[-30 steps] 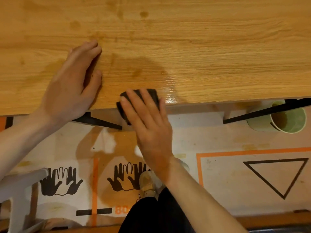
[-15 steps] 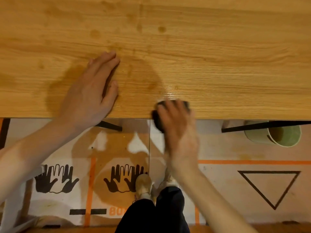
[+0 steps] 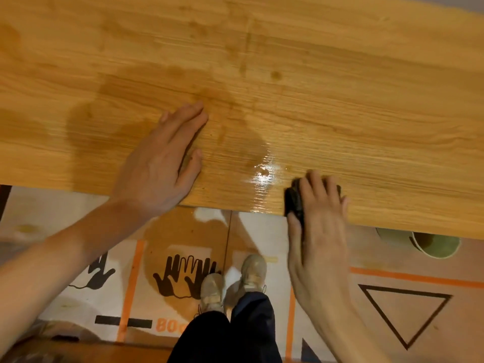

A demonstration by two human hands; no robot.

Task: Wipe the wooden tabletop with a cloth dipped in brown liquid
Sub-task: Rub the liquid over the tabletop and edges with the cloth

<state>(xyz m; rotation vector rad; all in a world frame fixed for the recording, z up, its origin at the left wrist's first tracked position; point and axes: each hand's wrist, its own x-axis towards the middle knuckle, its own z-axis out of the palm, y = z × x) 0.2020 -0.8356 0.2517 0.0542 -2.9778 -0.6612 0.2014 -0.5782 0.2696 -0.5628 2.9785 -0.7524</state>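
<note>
Right hand: we see it press the dark cloth at the tabletop edge.
Left hand: flat on wood — wet sheen between.

At the lower right a green paper cup sits on printed floor sheeting, with two beige shoes at bottom centre.

the wooden tabletop shows grain, glossy wet by the dark cloth, matt elsewhere.

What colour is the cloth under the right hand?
Black, or very dark; head view, cloth at the table edge.
</note>
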